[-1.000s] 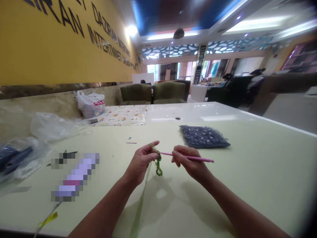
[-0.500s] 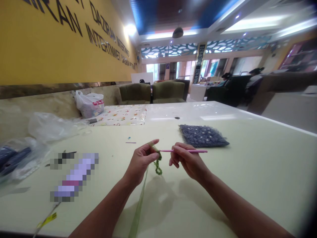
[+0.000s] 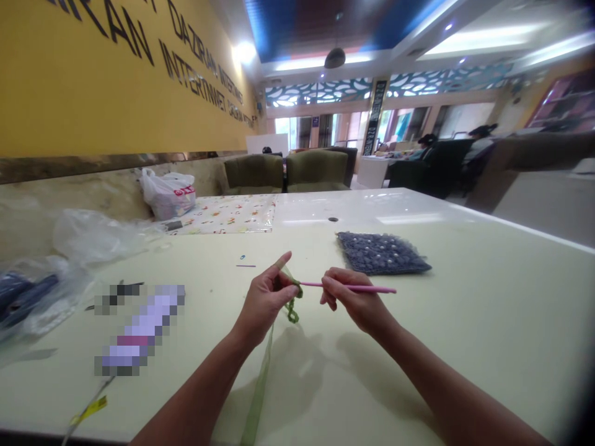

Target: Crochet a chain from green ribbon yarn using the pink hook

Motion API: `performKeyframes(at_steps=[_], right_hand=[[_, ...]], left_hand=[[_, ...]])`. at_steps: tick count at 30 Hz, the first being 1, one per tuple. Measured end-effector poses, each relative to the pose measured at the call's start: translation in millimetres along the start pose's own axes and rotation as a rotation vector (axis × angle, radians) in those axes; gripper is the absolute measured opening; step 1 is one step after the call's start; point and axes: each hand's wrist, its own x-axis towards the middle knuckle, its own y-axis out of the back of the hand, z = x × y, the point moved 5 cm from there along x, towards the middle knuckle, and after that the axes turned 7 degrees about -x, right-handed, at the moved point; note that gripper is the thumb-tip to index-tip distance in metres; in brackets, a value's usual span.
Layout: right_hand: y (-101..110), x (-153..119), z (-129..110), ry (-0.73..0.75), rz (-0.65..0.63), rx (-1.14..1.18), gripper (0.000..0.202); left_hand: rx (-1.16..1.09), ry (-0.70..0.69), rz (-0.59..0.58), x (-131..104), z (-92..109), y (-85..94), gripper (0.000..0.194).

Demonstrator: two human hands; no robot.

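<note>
Between thumb and fingers, my left hand [image 3: 266, 300] pinches a small piece of green crochet [image 3: 292, 310], whose looped end hangs below the fingertips. A green ribbon-like yarn [image 3: 261, 384] passes over the raised index finger and trails down to the table's near edge. My right hand [image 3: 356, 297] grips a pink crochet hook [image 3: 372, 289] like a pen, palm side partly hidden. The hook's tip meets the green work at the left fingertips; its handle points right, tilted slightly down.
A dark blue beaded crochet piece [image 3: 383, 253] lies beyond my right hand. A thin purple stick [image 3: 246, 266] and a small blue clip lie ahead. On the left are plastic bags [image 3: 100, 235] and a blurred-out purple object [image 3: 144, 328] with a cable. Two people sit far right.
My left index finger has lifted a little. The hook's handle end has shifted right and tipped lower, and the hanging green loop has swung slightly left.
</note>
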Motion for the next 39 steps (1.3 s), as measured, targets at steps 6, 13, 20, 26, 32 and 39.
performKeyframes(at_steps=[6, 13, 20, 26, 32, 39], right_hand=[[-5.2, -0.9, -6.5, 0.046, -0.07, -0.036, 0.03], [-14.4, -5.4, -11.2, 0.33, -0.003, -0.281, 0.029], [-31.8, -16.0, -16.1, 0.574, 0.238, -0.905, 0.027], [-34.5, -24.3, -27.7, 0.685, 0.364, -1.034, 0.027], [-26.2, -22.9, -21.6, 0.635, 0.276, -0.678, 0.018], [-23.2, -20.2, -22.1, 0.585, 0.211, -0.471, 0.019]], left_hand=[[-0.038, 0.038, -0.076, 0.0, -0.6, -1.9, 0.078], [-0.167, 0.089, -0.072, -2.1, -6.3, -6.7, 0.09], [-0.305, 0.11, 0.081, -8.7, -17.8, -15.6, 0.083], [-0.545, 0.454, 0.051, -9.7, -29.3, -18.5, 0.067], [-0.646, 0.445, -0.001, -7.4, -19.2, -13.2, 0.057], [-0.631, 0.393, 0.052, 1.0, -15.7, 2.6, 0.052]])
